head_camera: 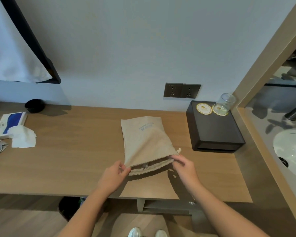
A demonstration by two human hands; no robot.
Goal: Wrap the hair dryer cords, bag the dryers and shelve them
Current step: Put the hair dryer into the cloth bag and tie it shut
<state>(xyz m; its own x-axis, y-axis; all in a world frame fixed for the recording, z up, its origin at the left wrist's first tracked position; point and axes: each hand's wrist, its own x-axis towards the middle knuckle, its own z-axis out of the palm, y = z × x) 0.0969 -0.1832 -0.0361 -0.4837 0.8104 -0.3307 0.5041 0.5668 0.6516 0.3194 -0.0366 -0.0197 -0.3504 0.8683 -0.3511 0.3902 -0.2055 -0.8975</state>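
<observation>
A beige cloth drawstring bag (144, 139) with blue print lies flat on the wooden desk (72, 156), its mouth toward me. My left hand (115, 173) pinches the left corner of the bag's mouth. My right hand (183, 164) pinches the right corner, near the knotted drawstring end (179, 150). The mouth is held slightly apart, and something grey shows just inside it; I cannot tell what it is. No hair dryer is plainly visible.
A black box (215, 132) with two round coasters and an upturned glass (225, 103) stands right of the bag. Wall sockets (181, 90) are behind. Tissues (22, 136), a blue-white packet and a black cup (34, 105) sit far left. A sink (292, 147) is at right, shelves under the desk.
</observation>
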